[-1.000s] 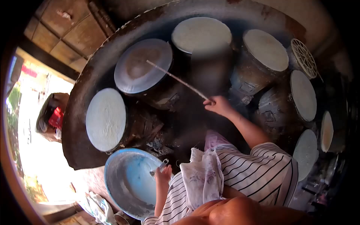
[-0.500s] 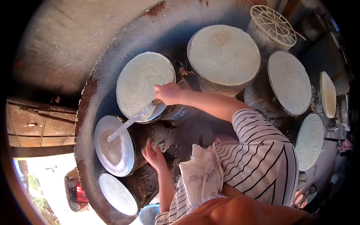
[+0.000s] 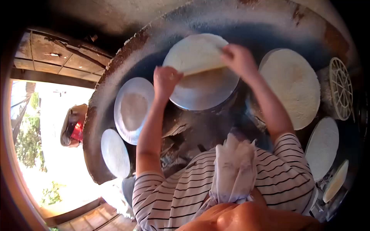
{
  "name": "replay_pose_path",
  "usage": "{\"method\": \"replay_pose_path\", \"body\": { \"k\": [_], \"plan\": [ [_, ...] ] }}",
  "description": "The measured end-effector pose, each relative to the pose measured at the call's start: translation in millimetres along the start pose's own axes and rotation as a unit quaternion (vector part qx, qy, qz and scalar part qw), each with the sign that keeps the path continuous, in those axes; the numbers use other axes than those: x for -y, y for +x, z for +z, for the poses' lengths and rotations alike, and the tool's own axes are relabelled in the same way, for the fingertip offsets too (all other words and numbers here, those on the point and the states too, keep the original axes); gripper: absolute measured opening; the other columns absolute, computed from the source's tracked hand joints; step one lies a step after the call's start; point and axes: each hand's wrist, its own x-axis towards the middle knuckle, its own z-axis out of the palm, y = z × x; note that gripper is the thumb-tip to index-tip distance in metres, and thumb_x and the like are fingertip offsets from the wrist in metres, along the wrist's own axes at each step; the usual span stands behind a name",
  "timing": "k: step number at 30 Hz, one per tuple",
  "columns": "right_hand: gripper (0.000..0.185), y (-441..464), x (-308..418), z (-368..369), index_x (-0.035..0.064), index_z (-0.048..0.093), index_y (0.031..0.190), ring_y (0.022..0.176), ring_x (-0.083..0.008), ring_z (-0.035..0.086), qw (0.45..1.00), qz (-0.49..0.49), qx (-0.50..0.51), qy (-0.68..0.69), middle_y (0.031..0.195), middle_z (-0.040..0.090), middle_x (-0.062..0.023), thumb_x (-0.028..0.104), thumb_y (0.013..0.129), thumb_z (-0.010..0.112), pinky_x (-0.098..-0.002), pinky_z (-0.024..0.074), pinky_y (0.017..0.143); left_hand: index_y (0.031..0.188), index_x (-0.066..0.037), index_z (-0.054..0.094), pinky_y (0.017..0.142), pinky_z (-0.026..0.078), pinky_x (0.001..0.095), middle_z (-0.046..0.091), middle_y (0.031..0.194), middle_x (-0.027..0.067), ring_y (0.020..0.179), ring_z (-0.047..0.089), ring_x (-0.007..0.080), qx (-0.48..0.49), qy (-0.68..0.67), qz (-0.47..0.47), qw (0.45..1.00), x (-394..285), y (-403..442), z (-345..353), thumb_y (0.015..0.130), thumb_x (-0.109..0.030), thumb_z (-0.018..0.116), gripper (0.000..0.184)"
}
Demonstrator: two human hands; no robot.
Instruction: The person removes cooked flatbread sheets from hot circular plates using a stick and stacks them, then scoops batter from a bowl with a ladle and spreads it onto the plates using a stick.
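Observation:
A thin pale flatbread [image 3: 194,52] lies on the far part of a round metal griddle [image 3: 206,94], its near edge lifted in a straight line between my hands. The griddle's near part shows as bare, shiny metal. At the left end of that edge, my left hand [image 3: 166,81] is closed with its fingers curled on the bread. My right hand [image 3: 239,61], somewhat blurred, pinches the other end near the griddle's right rim. The stick that was in my right hand earlier does not show.
Left of my left arm is a bare griddle [image 3: 133,109], with a white-coated one [image 3: 115,153] nearer. At right stand a large griddle with batter [image 3: 291,86], more coated griddles [image 3: 323,148] and a round slatted lid [image 3: 340,88]. A rough, curved rim [image 3: 98,115] surrounds them.
My view has swung left. The flat, pale stick is gone from my right hand. Both hands have come to the flatbread and lifted its near edge, baring the metal.

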Motion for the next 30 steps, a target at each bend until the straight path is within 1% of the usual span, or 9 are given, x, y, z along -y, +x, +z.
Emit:
{"method": "replay_pose_path", "body": {
  "k": [5,9,10,14,17,20,23,26,30],
  "plan": [
    [0.024,-4,-61,-42,0.0012,0.060,0.082,0.066,-0.0262,0.065,0.990,0.126,-0.058,0.010,0.070,0.063,-0.0137,0.024,0.081,0.068,-0.0336,0.0487,0.062,0.077,-0.002,0.065,0.071,0.045,0.0268,0.061,0.074,0.0064,0.076,0.057,0.0158,-0.002,-0.049,-0.023,0.999,13,72,-25,0.066,-0.010,0.079,0.020],
    [0.033,-29,-94,-12,0.0099,0.050,0.076,0.053,-0.0089,0.056,0.919,0.304,-0.056,0.244,0.071,0.064,-0.0076,0.036,0.083,0.070,-0.0250,0.0441,0.052,0.073,0.001,0.063,0.071,0.046,0.0305,0.061,0.074,0.0081,0.071,0.058,0.0211,0.016,-0.110,-0.067,0.992,6,125,-48,0.069,-0.013,0.077,0.020],
    [0.039,-17,-74,-15,0.0129,0.047,0.077,0.040,-0.0065,0.040,0.873,0.379,-0.031,0.306,0.069,0.062,-0.0053,0.047,0.086,0.062,-0.0228,0.0322,0.040,0.074,-0.002,0.065,0.069,0.045,0.0325,0.061,0.076,0.0070,0.067,0.057,0.0209,-0.028,-0.057,0.025,0.998,-20,125,-55,0.067,-0.011,0.076,0.016],
    [0.049,22,-95,2,0.0148,0.042,0.073,0.036,-0.0047,0.024,0.738,0.386,-0.045,0.552,0.061,0.053,0.0000,0.060,0.092,0.041,-0.0226,0.0195,0.035,0.071,-0.006,0.065,0.066,0.046,0.0349,0.061,0.078,0.0044,0.072,0.056,0.0213,-0.003,0.131,0.189,0.973,-73,54,-48,0.064,-0.004,0.073,0.011],
    [0.051,32,-95,-7,0.0108,0.045,0.075,0.038,-0.0088,0.037,0.838,0.399,-0.018,0.371,0.062,0.052,-0.0006,0.060,0.086,0.053,-0.0271,0.0307,0.036,0.078,-0.011,0.067,0.066,0.043,0.0364,0.061,0.085,0.0001,0.078,0.056,0.0220,-0.029,0.110,0.197,0.974,-63,-38,-5,0.059,-0.007,0.068,0.019],
    [0.041,31,-101,23,0.0063,0.046,0.076,0.060,-0.0259,0.057,0.974,0.217,0.062,-0.007,0.068,0.054,-0.0091,0.038,0.074,0.073,-0.0386,0.0434,0.055,0.079,-0.011,0.065,0.068,0.044,0.0389,0.060,0.083,0.0037,0.078,0.056,0.0251,-0.044,0.097,0.151,0.983,-29,-88,35,0.062,-0.004,0.070,0.019],
    [0.027,41,-56,43,0.0041,0.052,0.085,0.075,-0.0360,0.061,0.986,0.133,-0.009,-0.103,0.074,0.060,-0.0151,0.023,0.074,0.068,-0.0427,0.0476,0.066,0.087,-0.012,0.065,0.071,0.043,0.0397,0.059,0.087,0.0041,0.081,0.057,0.0263,-0.015,0.093,0.122,0.988,5,-97,49,0.061,-0.003,0.068,0.027],
    [0.013,45,5,34,0.0044,0.055,0.093,0.081,-0.0337,0.063,0.984,0.045,0.034,-0.169,0.081,0.062,-0.0169,0.015,0.086,0.055,-0.0463,0.0471,0.065,0.099,-0.011,0.064,0.075,0.043,0.0412,0.059,0.097,0.0060,0.090,0.056,0.0284,0.025,0.082,0.085,0.993,0,-116,55,0.061,-0.004,0.065,0.038],
    [0.006,36,40,35,0.0061,0.054,0.087,0.069,-0.0375,0.063,0.987,0.014,-0.018,-0.156,0.072,0.062,-0.0171,0.009,0.084,0.050,-0.0495,0.0459,0.059,0.107,-0.011,0.063,0.084,0.044,0.0426,0.058,0.110,0.0091,0.102,0.055,0.0315,0.017,0.052,0.084,0.995,-12,-115,57,0.062,-0.005,0.064,0.045]
  ]
}}
